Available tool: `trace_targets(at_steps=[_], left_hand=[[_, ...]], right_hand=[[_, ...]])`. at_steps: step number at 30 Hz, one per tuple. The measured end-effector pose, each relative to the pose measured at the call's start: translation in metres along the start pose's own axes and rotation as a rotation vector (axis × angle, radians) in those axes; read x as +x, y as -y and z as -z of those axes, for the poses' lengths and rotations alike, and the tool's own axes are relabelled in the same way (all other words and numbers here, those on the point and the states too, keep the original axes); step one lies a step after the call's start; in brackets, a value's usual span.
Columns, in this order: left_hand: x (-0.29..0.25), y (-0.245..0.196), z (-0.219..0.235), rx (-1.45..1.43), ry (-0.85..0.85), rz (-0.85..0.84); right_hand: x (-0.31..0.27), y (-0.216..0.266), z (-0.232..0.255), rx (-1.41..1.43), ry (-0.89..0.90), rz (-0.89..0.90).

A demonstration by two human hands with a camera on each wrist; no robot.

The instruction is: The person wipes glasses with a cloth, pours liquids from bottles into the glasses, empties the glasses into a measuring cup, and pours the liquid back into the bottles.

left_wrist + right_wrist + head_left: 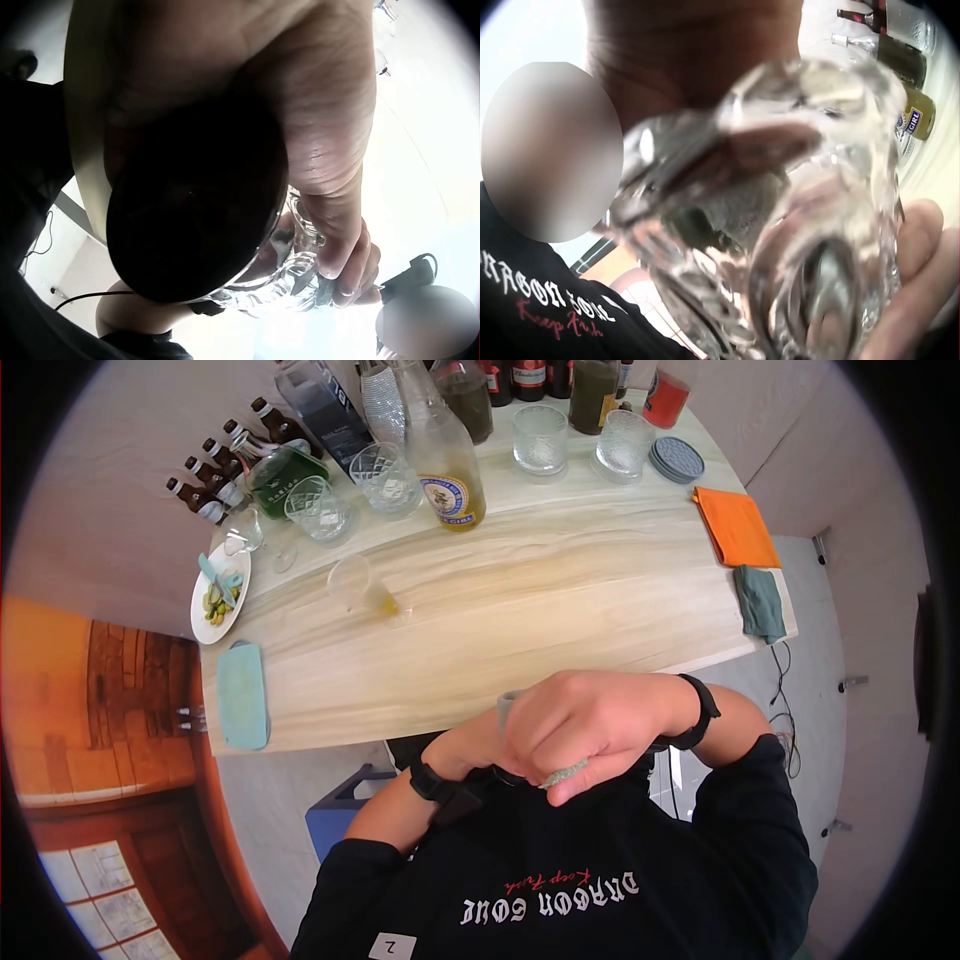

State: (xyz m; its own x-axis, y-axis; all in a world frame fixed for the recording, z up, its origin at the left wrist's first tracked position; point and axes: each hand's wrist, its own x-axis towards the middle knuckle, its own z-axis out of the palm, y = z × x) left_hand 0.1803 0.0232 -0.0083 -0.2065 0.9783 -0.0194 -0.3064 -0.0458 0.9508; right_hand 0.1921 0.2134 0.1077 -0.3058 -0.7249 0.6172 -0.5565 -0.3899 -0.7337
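Note:
In front of my chest both hands are close together. My left hand [472, 745] grips a clear, cut-patterned glass [506, 705], which is mostly hidden behind the other hand in the head view. The right wrist view shows its thick, faceted wall [832, 195] up close. In the left wrist view, fingers [346, 274] curl beside the faceted glass, and a dark oval fills the middle. My right hand [590, 725] has its fingers curled over the glass. Between its thumb and fingers it pinches a grey-green cloth [566, 773], with only an edge showing.
A clear cup [352, 582] stands mid-table beside a yellowish patch. Patterned glasses [540, 442] and several bottles [455, 480] line the back. At left are an oval plate [232, 622] of food and a teal mat [243, 695]; at right, orange [737, 527] and green [760, 602] cloths.

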Motion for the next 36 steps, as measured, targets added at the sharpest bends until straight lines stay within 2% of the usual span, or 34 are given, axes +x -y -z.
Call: trace_targets(at_steps=[2, 4, 7, 11, 12, 14, 15, 17, 18, 19, 21, 23, 24, 25, 27, 28, 30, 31, 32, 33, 34, 36], left_hand=[[0.007, -0.005, -0.008, -0.037, -0.039, 0.004], [0.012, -0.010, -0.015, -0.071, -0.084, 0.004], [0.018, -0.019, -0.023, -0.120, -0.157, 0.001], [0.026, -0.030, -0.026, -0.223, -0.210, -0.004], [0.026, -0.025, -0.027, -0.221, -0.208, -0.005], [0.026, -0.007, -0.026, -0.257, -0.350, -0.067], [0.025, -0.005, -0.022, -0.255, -0.353, -0.069], [0.020, -0.004, -0.013, -0.425, -0.391, -0.187], [0.027, -0.030, -0.021, -0.471, -0.561, -0.159], [0.028, -0.033, -0.016, -0.469, -0.563, -0.160], [0.030, -0.038, -0.002, -0.386, -0.571, -0.276], [0.034, -0.041, 0.014, -0.320, -0.576, -0.302], [0.037, -0.047, 0.022, -0.161, -0.595, -0.312], [0.038, -0.051, 0.027, -0.002, -0.612, -0.321], [0.046, -0.054, 0.029, -0.029, -0.638, -0.348], [0.050, -0.058, 0.029, -0.061, -0.684, -0.337], [0.059, -0.058, 0.035, -0.094, -0.734, -0.342], [0.066, -0.051, 0.045, 0.038, -0.720, -0.373], [0.071, -0.044, 0.052, 0.170, -0.706, -0.402], [0.074, -0.042, 0.055, 0.169, -0.707, -0.412], [0.076, -0.040, 0.058, 0.190, -0.711, -0.397], [0.080, -0.037, 0.064, 0.209, -0.717, -0.389]], right_hand=[[-0.001, 0.004, -0.004, -0.039, -0.032, 0.017], [0.000, 0.007, -0.009, -0.084, -0.095, 0.135], [0.001, 0.027, -0.009, -0.114, -0.041, 0.148], [-0.008, 0.037, -0.018, -0.222, -0.074, 0.095], [-0.010, 0.040, -0.016, -0.225, -0.073, 0.095], [-0.014, 0.047, -0.010, -0.258, -0.114, 0.089], [-0.017, 0.045, -0.008, -0.257, -0.111, 0.092], [-0.028, 0.037, -0.004, -0.313, -0.299, 0.106], [-0.035, 0.034, 0.001, -0.288, -0.363, 0.070], [-0.036, 0.028, 0.005, -0.247, -0.470, 0.096], [-0.039, 0.025, 0.008, -0.119, -0.715, 0.029], [-0.046, 0.007, 0.021, -0.101, -0.896, -0.024], [-0.049, 0.002, 0.028, -0.081, -1.036, -0.139], [-0.057, -0.002, 0.039, -0.084, -1.034, -0.132], [-0.076, -0.012, 0.059, -0.197, -1.182, -0.737], [-0.078, -0.016, 0.063, -0.204, -1.175, -0.734], [-0.081, -0.026, 0.071, -0.797, -0.976, -0.999], [-0.085, -0.034, 0.072, -0.807, -0.969, -0.992], [-0.092, -0.044, 0.072, -1.003, -0.887, -0.970], [-0.092, -0.045, 0.072, -1.193, -0.798, -0.944], [-0.091, -0.039, 0.075, -1.170, -0.640, -1.143], [-0.091, -0.036, 0.074, -1.279, -0.579, -1.151]])
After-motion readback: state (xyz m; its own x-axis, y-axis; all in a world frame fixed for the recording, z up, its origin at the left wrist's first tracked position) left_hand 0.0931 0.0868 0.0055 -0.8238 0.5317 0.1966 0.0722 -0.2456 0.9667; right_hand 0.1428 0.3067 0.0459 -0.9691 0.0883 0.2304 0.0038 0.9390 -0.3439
